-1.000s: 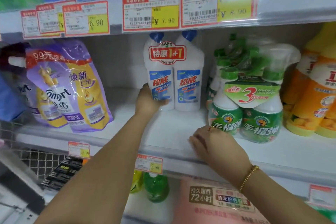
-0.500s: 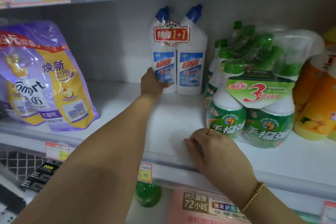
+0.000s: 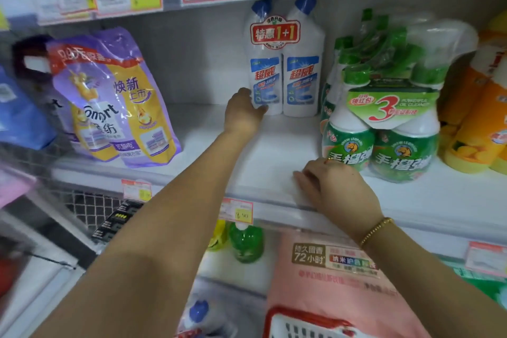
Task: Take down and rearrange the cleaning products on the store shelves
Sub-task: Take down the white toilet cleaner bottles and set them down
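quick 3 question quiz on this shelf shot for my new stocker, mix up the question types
1. True or false: the left hand holds the white twin pack near its base.
2. What stands just to the right of the twin pack in the picture? A. purple pouches B. green spray bottle bundle C. a pink bag
3. Fill the gap: the right hand rests on the front of the white ____.

Key: 1 true; 2 B; 3 shelf
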Available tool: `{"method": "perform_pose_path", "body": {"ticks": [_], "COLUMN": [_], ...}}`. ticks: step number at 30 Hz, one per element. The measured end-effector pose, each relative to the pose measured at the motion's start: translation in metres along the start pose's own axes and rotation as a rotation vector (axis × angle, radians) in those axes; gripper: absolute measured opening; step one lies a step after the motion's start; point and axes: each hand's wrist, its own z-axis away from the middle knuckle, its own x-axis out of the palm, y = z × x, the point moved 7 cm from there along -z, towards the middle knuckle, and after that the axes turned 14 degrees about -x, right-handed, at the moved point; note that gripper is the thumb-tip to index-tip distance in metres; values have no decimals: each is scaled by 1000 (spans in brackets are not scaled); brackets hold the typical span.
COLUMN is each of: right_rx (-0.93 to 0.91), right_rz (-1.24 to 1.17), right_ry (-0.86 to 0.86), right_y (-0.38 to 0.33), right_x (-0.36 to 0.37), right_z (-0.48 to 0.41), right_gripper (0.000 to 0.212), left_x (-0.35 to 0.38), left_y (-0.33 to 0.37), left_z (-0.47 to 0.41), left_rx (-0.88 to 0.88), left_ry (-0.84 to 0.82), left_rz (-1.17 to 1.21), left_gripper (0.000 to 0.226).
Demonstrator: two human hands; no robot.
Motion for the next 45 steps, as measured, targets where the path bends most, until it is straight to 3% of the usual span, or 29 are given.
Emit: {"method": "perform_pose_path", "body": {"ticks": [2, 4, 6, 9, 12, 14, 17, 19, 21, 24, 29, 35, 41, 45], "right_rx": [-40, -59, -44, -28, -138, -159, -99, -10, 48, 79, 44, -122, -35, -8], "right_rz": [-9, -12, -14, -83, -180, -345, -542, -604, -589, -514, -432, -424, -633, -712], "right_ry": [9, 4, -13, 51, 28, -252, -754, -888, -954, -898, -863, -729, -352, -93], "right_y": [-5, -9, -14, -46, -120, -167, -217, -233, -246, -260, -270, -295, -276, -250], "right_x": [-3, -6, -10, -15, 5, 51, 129, 160, 183, 202, 198, 131, 11, -77], "right_z": [1, 2, -1, 4, 23, 46, 101, 133, 157, 174, 173, 116, 41, -2], "right_gripper": [35, 37, 40, 42, 29, 23, 42, 53, 51, 40, 25, 34, 38, 39], "left_x": [-42, -82, -115, -138, -134, -123, -99, -85, -74, -71, -77, -131, -188, -214], "left_y": [-5, -27, -63, -137, -234, -303, -380, -404, -417, -426, -431, -398, -320, -257], "left_z": [49, 101, 145, 191, 231, 263, 315, 338, 349, 353, 360, 367, 344, 314], "left_rx": [154, 271, 285, 163, -55, -248, -497, -585, -620, -668, -682, -615, -389, -242], "left_ry": [97, 149, 101, -63, -248, -378, -559, -591, -527, -381, -340, -184, -180, -5], "left_rz": [13, -1, 6, -40, -122, -193, -204, -125, -32, 95, 180, 345, 328, 332], "left_gripper": [25, 39, 46, 42, 19, 26, 58, 73, 65, 49, 43, 32, 45, 48]}}
